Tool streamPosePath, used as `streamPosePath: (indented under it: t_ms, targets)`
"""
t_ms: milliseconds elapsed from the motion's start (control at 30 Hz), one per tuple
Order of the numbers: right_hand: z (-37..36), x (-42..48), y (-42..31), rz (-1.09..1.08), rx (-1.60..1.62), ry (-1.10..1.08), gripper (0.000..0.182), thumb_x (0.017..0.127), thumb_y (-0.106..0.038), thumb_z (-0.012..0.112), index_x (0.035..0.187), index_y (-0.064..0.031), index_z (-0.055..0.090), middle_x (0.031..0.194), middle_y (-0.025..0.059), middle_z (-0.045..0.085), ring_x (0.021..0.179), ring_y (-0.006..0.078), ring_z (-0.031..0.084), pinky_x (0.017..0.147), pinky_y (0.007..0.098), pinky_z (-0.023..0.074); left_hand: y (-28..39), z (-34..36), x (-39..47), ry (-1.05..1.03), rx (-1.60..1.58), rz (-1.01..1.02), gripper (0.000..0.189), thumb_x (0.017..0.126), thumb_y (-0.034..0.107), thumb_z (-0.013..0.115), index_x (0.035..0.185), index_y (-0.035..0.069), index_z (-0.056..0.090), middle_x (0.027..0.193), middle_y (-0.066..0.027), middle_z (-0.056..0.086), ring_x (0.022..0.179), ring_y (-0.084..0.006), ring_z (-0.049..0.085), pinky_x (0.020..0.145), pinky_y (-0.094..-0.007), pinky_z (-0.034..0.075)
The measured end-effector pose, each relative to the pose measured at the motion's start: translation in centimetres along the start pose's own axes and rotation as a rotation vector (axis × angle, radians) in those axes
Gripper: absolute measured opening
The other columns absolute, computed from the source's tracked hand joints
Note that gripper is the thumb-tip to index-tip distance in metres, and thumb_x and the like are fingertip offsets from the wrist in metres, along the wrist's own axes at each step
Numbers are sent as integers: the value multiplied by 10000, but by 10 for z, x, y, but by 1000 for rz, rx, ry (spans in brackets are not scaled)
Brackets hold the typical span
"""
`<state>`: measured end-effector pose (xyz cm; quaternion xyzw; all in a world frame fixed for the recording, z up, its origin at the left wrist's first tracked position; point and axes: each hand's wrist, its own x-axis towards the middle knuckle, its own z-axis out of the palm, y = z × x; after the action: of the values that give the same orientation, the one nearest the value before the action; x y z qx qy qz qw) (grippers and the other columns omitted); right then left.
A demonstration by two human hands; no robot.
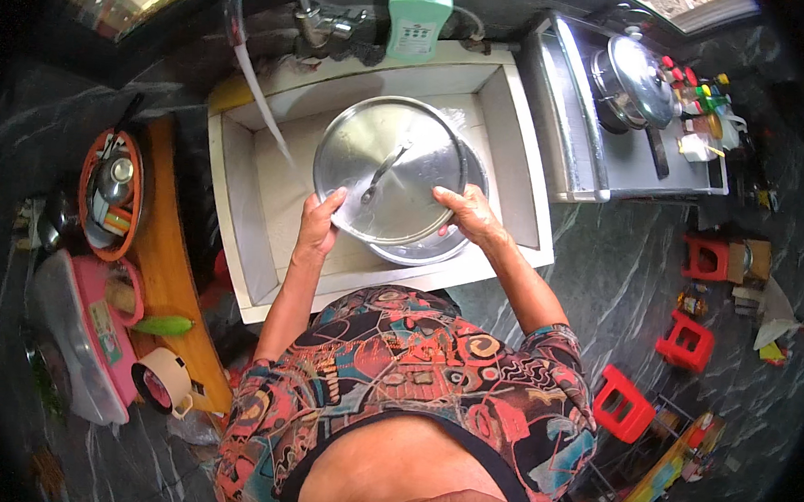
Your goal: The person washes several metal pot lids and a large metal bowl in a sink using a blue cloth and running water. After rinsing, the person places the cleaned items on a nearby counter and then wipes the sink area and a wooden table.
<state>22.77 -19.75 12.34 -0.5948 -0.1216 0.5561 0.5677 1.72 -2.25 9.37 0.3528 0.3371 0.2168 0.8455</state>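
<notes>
Both hands grip a round metal pot lid (353,143) by its rim, above the white sink (521,140). My left hand (318,225) pinches the lid's lower left edge, thumb on top. On the lower right edge is my right hand (471,212), its thumb also on the upper face. A bar handle (386,173) crosses the lid's middle. Beneath it, mostly hidden, a metal basin or pot (419,253) rests in the sink. Water (262,101) runs from the curved faucet (233,8) into the sink, left of the lid.
A green pump bottle (419,21) stands on the sink's back ledge. To the right, a stove (566,108) carries a lidded pot (641,82) beside several bottles. At left, a wooden board (171,249) holds an orange-rimmed basket (131,225) and a green gourd (164,325). Red stools (625,404) stand at right.
</notes>
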Motion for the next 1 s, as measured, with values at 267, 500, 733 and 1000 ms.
streamPosePath:
  t_ms: [267,500,733,1000]
  targets:
    - [-3,-11,-52,-35,-657,102,475,847,-378,578,1096,24,536,914,155,615,624,167,618,410,282,500,14,-13,3,18,-61,16,243,807,38,567,1029,-61,572,968,-113,635,869,-184,621,824,-309,501]
    - [-10,-2,-78,-330,-821,366,329,863,-218,573,1107,-5,521,1003,114,593,718,155,618,521,255,513,29,-5,10,-34,-92,11,257,791,44,585,1020,-74,579,934,-114,638,825,-171,615,784,-305,496]
    - [-24,-20,-127,-765,-1077,606,259,831,-171,607,1028,-7,573,951,123,605,760,190,605,676,300,495,26,-9,-20,-17,-92,-2,263,775,40,604,1019,-56,576,926,-99,635,791,-167,617,751,-288,502]
    - [72,34,-120,-872,-1064,194,209,849,-148,574,1015,-25,605,902,117,614,792,192,614,702,283,487,10,-70,-64,114,-185,43,276,779,25,594,1048,-36,578,965,-93,632,871,-181,608,824,-307,480]
